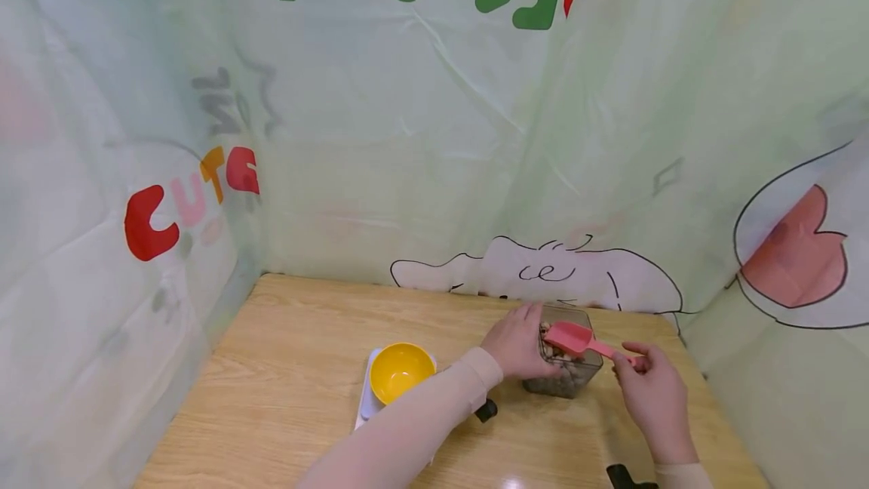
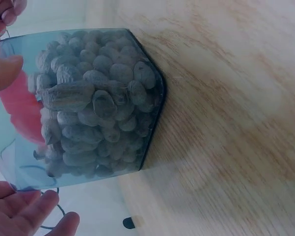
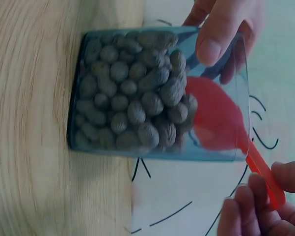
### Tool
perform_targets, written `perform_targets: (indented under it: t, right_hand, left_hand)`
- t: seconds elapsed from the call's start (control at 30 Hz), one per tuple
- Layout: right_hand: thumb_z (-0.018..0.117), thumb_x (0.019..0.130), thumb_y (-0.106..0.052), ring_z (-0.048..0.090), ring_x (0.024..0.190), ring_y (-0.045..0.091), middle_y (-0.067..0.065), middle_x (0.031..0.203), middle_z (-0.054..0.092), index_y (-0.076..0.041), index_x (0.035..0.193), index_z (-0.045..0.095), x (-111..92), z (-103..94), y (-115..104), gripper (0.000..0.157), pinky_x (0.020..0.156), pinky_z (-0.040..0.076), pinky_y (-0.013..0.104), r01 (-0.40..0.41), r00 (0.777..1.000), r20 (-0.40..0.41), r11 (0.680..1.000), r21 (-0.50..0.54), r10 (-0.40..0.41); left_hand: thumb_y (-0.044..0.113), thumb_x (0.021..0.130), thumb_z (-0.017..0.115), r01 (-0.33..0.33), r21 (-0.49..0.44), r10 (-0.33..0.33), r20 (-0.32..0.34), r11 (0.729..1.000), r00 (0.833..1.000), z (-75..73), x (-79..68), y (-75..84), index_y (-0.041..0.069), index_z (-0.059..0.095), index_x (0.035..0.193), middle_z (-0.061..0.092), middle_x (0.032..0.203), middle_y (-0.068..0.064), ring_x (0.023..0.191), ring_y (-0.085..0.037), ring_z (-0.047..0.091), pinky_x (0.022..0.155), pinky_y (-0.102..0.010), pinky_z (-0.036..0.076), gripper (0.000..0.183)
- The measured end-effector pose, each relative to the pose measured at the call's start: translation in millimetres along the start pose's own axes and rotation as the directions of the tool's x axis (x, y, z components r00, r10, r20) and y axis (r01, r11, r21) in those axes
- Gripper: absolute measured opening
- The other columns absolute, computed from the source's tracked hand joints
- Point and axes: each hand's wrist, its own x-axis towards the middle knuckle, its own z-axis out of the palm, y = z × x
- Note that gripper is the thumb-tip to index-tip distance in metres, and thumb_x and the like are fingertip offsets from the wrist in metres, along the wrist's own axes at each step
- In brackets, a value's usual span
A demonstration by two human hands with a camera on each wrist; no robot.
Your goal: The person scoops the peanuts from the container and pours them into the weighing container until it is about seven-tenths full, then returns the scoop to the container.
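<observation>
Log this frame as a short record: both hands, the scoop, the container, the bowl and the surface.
Left hand: grips the see-through container
Right hand: pinches the handle of the red scoop
Scoop head: inside the container's upper part
Container contents: unshelled peanuts
Yellow bowl: on a pale lilac base, left of the container
Surface: wood-grain table
</observation>
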Motion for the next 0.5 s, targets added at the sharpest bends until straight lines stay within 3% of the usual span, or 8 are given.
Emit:
perform_targets:
  t: [0.27, 0.5]
  right_hand:
    - [0.069, 0.106, -0.028, 0.061, 0.063, -0.008, 0.003, 0.086, 0.076, -0.002, 0.126, 0.071, -7.0, 10.1, -14.5, 0.033, 0.051, 0.047, 0.022, -0.006, 0.996, -0.084, 0.994, 0.111, 0.016]
    - [0.066, 0.107, -0.028, 0.065, 0.069, -0.006, 0.009, 0.095, 0.081, -0.003, 0.126, 0.073, -18.9, 15.4, -16.6, 0.032, 0.054, 0.051, 0.022, -0.042, 0.998, -0.044, 0.991, 0.129, 0.048]
  left_hand:
    - [0.073, 0.075, 0.086, -0.01, -0.002, 0.01, -0.011, 1.0, 1.0, -10.0, -12.0, -4.5, 0.013, 0.037, 0.165, 0.051, 0.163, 0.0, 0.147, -0.014, 0.053, 0.119, -0.026, 0.048, 0.119]
    - [0.073, 0.072, 0.088, -0.015, -0.03, 0.014, -0.033, 0.999, 0.999, -6.7, -32.5, -6.0, 0.013, 0.042, 0.161, 0.053, 0.16, 0.002, 0.141, -0.011, 0.058, 0.116, -0.023, 0.05, 0.117]
